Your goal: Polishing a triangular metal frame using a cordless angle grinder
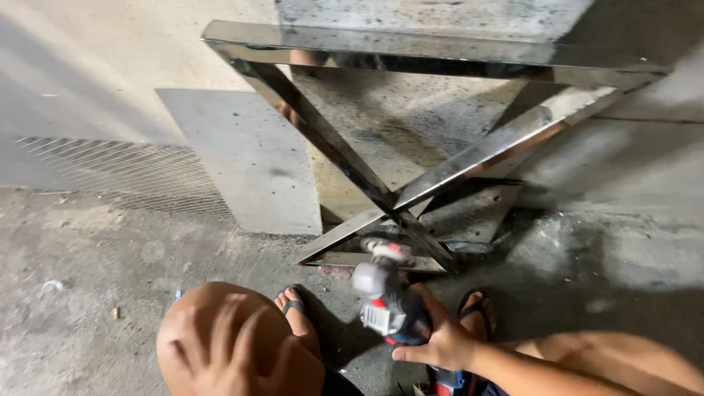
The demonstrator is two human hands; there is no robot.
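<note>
My right hand (438, 338) grips a hand-held power grinder (387, 298), grey with red parts, its head pointing at the lower bar of a polished metal X-shaped frame (381, 192). The tool looks blurred. The frame stands upright on the concrete floor, with a shiny top rail (411, 51) and crossed bars meeting at the middle. My left hand (242, 352) rests flat on my bent left knee, fingers spread, holding nothing. My feet in sandals (293, 306) sit just in front of the frame's base.
A grey flat board (246, 158) leans behind the frame on the left. A wire mesh sheet (121, 172) lies at the far left. The concrete floor (95, 271) carries dust and small debris. A speckled stone slab (411, 15) lies above the frame.
</note>
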